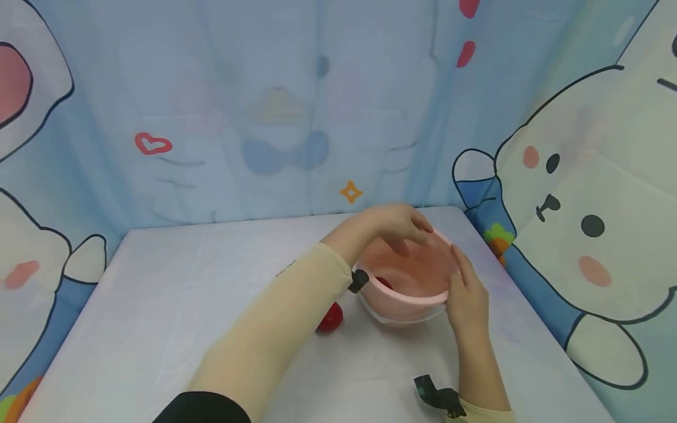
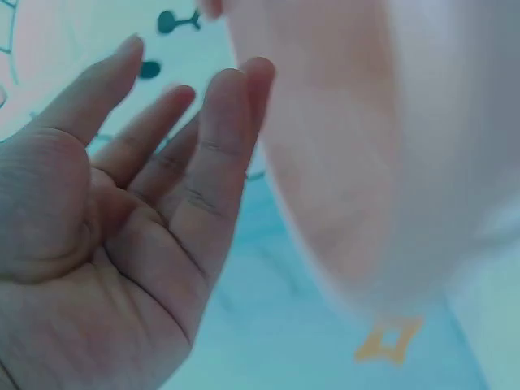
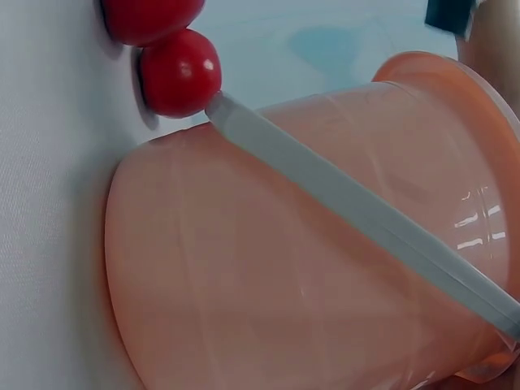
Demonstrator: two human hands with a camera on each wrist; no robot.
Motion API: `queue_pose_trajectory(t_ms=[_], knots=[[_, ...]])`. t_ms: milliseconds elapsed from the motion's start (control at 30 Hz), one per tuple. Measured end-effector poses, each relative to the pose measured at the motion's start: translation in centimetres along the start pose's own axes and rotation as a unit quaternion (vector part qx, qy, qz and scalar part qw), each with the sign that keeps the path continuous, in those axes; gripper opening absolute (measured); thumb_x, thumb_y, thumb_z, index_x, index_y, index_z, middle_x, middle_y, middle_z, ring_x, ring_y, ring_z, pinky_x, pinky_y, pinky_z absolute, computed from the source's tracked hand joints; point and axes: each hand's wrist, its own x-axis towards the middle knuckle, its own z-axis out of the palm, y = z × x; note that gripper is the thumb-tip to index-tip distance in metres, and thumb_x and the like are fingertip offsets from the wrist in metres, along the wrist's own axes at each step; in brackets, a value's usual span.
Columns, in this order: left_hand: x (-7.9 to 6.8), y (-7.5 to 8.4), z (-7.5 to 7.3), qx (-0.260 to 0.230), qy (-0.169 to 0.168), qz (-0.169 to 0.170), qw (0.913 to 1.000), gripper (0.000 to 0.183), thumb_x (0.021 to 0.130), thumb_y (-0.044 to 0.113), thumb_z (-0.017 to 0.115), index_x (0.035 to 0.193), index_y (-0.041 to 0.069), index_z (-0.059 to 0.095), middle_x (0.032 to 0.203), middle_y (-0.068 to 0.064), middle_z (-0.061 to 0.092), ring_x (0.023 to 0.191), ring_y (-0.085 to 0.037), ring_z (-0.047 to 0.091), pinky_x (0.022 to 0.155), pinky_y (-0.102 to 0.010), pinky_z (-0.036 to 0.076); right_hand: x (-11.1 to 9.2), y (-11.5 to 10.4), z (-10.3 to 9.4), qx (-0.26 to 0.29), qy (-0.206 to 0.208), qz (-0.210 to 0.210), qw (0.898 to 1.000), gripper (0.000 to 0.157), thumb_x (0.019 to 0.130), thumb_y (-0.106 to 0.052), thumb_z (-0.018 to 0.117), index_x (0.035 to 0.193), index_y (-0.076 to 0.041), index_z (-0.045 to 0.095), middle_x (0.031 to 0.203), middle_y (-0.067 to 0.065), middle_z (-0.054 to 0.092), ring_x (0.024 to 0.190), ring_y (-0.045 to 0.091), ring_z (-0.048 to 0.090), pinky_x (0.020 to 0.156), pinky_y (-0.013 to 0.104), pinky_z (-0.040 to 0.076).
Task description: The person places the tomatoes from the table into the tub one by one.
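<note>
A pink bucket (image 1: 399, 308) with a white handle (image 3: 366, 211) stands upright on the table. Over its far left rim reaches my left hand (image 1: 396, 226), palm toward the opening and fingers loosely bent; the left wrist view shows nothing in its palm. My right hand (image 1: 468, 294) grips the bucket's right rim. Inside the bucket, part of a red thing (image 1: 384, 283) shows by the left wall. Outside it, close to its left side, lies a glossy red round fruit (image 3: 180, 73), with a second red fruit (image 3: 150, 15) touching it; their exact kind is unclear.
The white-covered table (image 1: 174, 294) stretches out to the left of the bucket. Behind it hangs a blue curtain (image 1: 238, 106) with cartoon animals. My left forearm crosses in front of the fruit in the head view and partly hides it.
</note>
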Motion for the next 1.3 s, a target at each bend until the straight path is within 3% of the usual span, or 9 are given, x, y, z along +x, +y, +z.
queue_pose_trajectory(t_ms=[67, 167, 267, 467, 700, 833, 967, 1100, 1300], knots=[[-1.2, -0.6, -0.8, -0.015, 0.011, 0.014, 0.9997, 0.049, 0.092, 0.035, 0.069, 0.138, 0.019, 0.059, 0.137, 0.001, 0.059, 0.095, -0.021, 0.074, 0.074, -0.027, 0.061, 0.1, 0.1, -0.2, -0.005, 0.002, -0.001, 1.0, 0.05, 0.105, -0.039, 0.026, 0.152, -0.053, 0.018, 0.162, -0.004, 0.031, 0.115, 0.03, 0.055, 0.074, 0.019, 0.053], [-3.5, -2.0, -2.0, -0.004, 0.042, 0.04, 0.9983, 0.049, 0.093, 0.038, 0.068, 0.138, 0.022, 0.058, 0.136, 0.002, 0.06, 0.086, -0.017, 0.074, 0.073, -0.027, 0.061, 0.3, 0.3, -0.5, -0.002, 0.008, -0.004, 1.0, 0.05, 0.104, -0.04, 0.026, 0.152, -0.053, 0.018, 0.162, -0.007, 0.029, 0.127, 0.032, 0.05, 0.091, 0.041, 0.057], [-6.2, -3.9, -2.9, 0.009, 0.076, 0.048, 0.9959, 0.047, 0.093, 0.041, 0.067, 0.137, 0.026, 0.059, 0.134, 0.004, 0.062, 0.085, -0.016, 0.073, 0.075, -0.027, 0.061, 0.4, 0.6, -0.8, 0.003, 0.014, -0.007, 1.0, 0.049, 0.105, -0.043, 0.025, 0.152, -0.052, 0.018, 0.163, -0.01, 0.026, 0.14, 0.032, 0.042, 0.105, 0.059, 0.045], [-11.8, -9.0, -3.6, 0.01, 0.137, 0.005, 0.9905, 0.043, 0.092, 0.047, 0.065, 0.134, 0.036, 0.06, 0.126, 0.008, 0.063, 0.086, -0.02, 0.072, 0.078, -0.032, 0.06, 0.7, 0.9, -1.4, 0.005, 0.022, -0.006, 1.0, 0.048, 0.105, -0.044, 0.025, 0.151, -0.053, 0.018, 0.163, -0.013, 0.025, 0.145, 0.029, 0.037, 0.107, 0.058, 0.043], [-17.0, -17.0, -0.7, -0.032, 0.177, -0.067, 0.9814, 0.041, 0.089, 0.053, 0.068, 0.129, 0.045, 0.061, 0.12, 0.006, 0.065, 0.077, -0.022, 0.07, 0.079, -0.035, 0.055, 0.9, 1.2, -1.8, 0.0, 0.035, -0.018, 0.999, 0.048, 0.105, -0.04, 0.026, 0.152, -0.052, 0.021, 0.162, -0.013, 0.028, 0.14, 0.031, 0.04, 0.107, 0.061, 0.043], [-18.8, -20.8, 1.6, -0.044, 0.167, -0.109, 0.979, 0.046, 0.087, 0.054, 0.069, 0.13, 0.043, 0.061, 0.128, 0.002, 0.062, 0.078, -0.024, 0.07, 0.078, -0.033, 0.053, 0.9, 1.3, -2.0, 0.004, 0.041, -0.018, 0.999, 0.049, 0.105, -0.038, 0.027, 0.152, -0.05, 0.023, 0.162, -0.012, 0.028, 0.144, 0.031, 0.038, 0.108, 0.061, 0.041], [-19.9, -23.4, 3.4, -0.061, 0.148, -0.115, 0.9804, 0.053, 0.086, 0.054, 0.07, 0.135, 0.039, 0.058, 0.133, -0.001, 0.06, 0.077, -0.021, 0.07, 0.076, -0.032, 0.055, 0.8, 1.3, -2.0, 0.008, 0.041, -0.001, 0.999, 0.048, 0.105, -0.039, 0.026, 0.15, -0.054, 0.022, 0.162, -0.014, 0.027, 0.144, 0.03, 0.038, 0.108, 0.059, 0.042], [-20.5, -24.9, 4.9, -0.095, 0.134, -0.108, 0.9805, 0.056, 0.086, 0.051, 0.071, 0.138, 0.035, 0.057, 0.133, -0.002, 0.06, 0.078, -0.019, 0.068, 0.073, -0.031, 0.057, 0.8, 1.3, -2.0, 0.011, 0.042, 0.006, 0.999, 0.048, 0.105, -0.038, 0.026, 0.149, -0.056, 0.021, 0.161, -0.017, 0.027, 0.14, 0.028, 0.042, 0.107, 0.057, 0.044], [-20.7, -26.3, 6.5, -0.154, 0.135, -0.1, 0.9736, 0.054, 0.087, 0.042, 0.073, 0.138, 0.029, 0.058, 0.129, -0.008, 0.062, 0.079, -0.019, 0.069, 0.072, -0.033, 0.059, 0.8, 1.1, -1.8, 0.016, 0.044, 0.001, 0.999, 0.048, 0.105, -0.038, 0.026, 0.148, -0.056, 0.023, 0.161, -0.017, 0.028, 0.141, 0.029, 0.042, 0.106, 0.057, 0.044]])
